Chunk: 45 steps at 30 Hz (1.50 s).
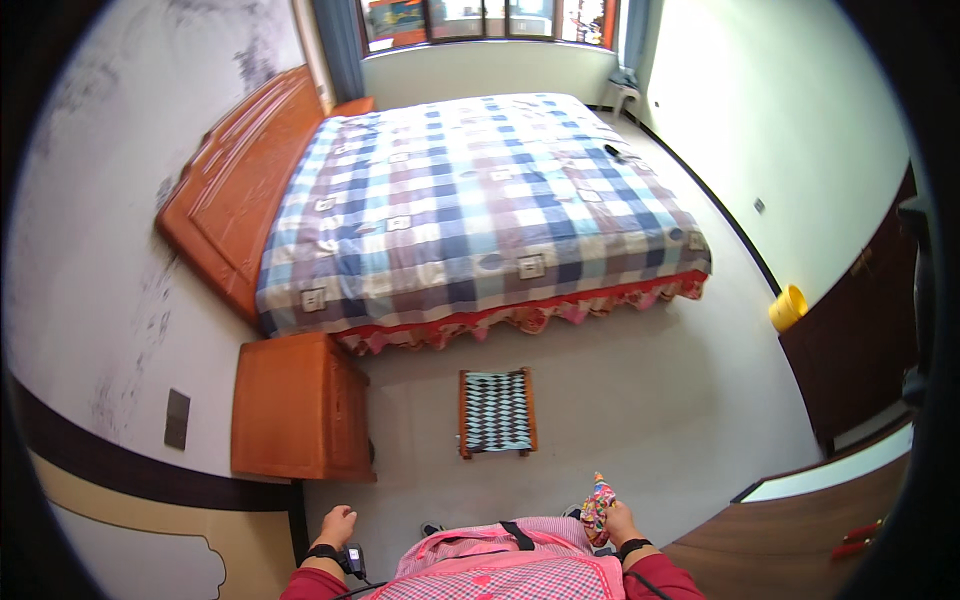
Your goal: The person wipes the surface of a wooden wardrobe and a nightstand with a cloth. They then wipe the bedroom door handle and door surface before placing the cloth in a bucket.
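Note:
My right hand (pixel 620 523) is closed around a bunched, multicoloured patterned cloth (pixel 598 510), whose tip points away from me. My left hand (pixel 340 523) hangs at the lower left with curled fingers; whether it holds anything small cannot be told. A pink checked apron (pixel 495 562) covers my front between the two hands. Ahead of me on the floor stands a low wooden stool (pixel 498 412) with a woven seat in pale blue and dark brown. Beyond it is a large bed with a blue, white and mauve checked cover (pixel 480 202) over a red ruffled skirt (pixel 532 315).
A wooden bedside cabinet (pixel 281 409) stands left of the stool, near the carved headboard (pixel 240 180). By the right wall are a yellow bucket (pixel 787 309) and a dark door (pixel 855 330). A small dark object (pixel 613 153) lies on the bed. A white stool (pixel 622 97) stands near the window.

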Motion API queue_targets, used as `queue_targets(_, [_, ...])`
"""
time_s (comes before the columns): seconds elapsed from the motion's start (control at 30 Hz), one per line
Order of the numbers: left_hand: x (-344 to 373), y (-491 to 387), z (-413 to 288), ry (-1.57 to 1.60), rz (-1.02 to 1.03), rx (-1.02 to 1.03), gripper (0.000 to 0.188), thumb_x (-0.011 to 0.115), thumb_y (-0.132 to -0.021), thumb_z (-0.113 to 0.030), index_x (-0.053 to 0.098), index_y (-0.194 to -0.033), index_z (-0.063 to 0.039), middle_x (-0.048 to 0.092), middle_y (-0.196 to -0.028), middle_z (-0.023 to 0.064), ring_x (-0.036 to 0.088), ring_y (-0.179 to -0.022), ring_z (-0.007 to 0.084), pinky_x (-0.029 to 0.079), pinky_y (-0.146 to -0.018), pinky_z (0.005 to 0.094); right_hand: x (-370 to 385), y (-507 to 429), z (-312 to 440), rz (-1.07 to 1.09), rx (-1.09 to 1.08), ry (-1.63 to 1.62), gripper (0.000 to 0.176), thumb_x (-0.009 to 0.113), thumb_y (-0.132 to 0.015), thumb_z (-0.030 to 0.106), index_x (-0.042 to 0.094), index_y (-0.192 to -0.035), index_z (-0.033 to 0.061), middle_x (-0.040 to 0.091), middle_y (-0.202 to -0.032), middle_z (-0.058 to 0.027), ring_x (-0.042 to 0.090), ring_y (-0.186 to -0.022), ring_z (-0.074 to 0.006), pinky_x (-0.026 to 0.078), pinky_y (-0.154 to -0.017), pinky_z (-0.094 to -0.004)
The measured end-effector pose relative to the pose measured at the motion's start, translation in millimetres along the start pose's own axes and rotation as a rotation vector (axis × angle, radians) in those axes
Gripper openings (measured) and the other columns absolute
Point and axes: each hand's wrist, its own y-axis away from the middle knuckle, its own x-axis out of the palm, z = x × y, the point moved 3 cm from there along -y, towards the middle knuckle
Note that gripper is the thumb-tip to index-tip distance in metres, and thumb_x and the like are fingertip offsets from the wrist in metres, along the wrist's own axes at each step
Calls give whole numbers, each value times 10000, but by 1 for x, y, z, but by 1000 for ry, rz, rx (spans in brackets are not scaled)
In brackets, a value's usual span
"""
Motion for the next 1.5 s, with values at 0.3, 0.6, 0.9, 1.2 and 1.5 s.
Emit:
queue_targets(0.3, [182,54,-229,-695,557,289,504,615,-870,-356,589,-1240,-15,630,-1225,181,593,-1150,314,451,-989,362,-217,-59,-20,-339,40,122,242,521,-797,74,658,-965,-33,680,-884,-204,665,-831,-306,508,-746,-437])
queue_targets(0.6, [212,41,-427,-515,305,381,442,603,-878,-280,593,-1214,6,694,-1080,152,662,-996,262,500,-880,331,-340,-89,45,-991,107,-243,165,520,-851,48,591,-991,-4,624,-842,-114,619,-742,-219,521,-682,-367])
queue_targets(0.9, [355,39,-743,-31,826,533,416,572,-946,-216,540,-1259,57,667,-1085,130,646,-1001,214,519,-865,305,-326,-224,295,-543,-456,-715,251,616,-741,-17,567,-985,-52,617,-948,-103,602,-851,-195,492,-805,-338])
queue_targets(1.2, [491,172,-998,456,1669,317,420,615,-949,-236,492,-1308,-57,632,-1142,82,612,-1083,227,491,-951,383,-287,-297,493,-33,-681,-672,179,614,-859,-18,579,-1032,11,628,-965,-57,616,-847,-139,515,-783,-283])
queue_targets(1.5, [639,181,-1138,128,1344,757,718,718,-819,3,346,-1426,-85,590,-1162,56,600,-1011,150,510,-864,302,-438,-384,550,382,-572,-627,496,673,-892,120,430,-1319,46,556,-1222,-70,583,-1090,-185,531,-879,-325])
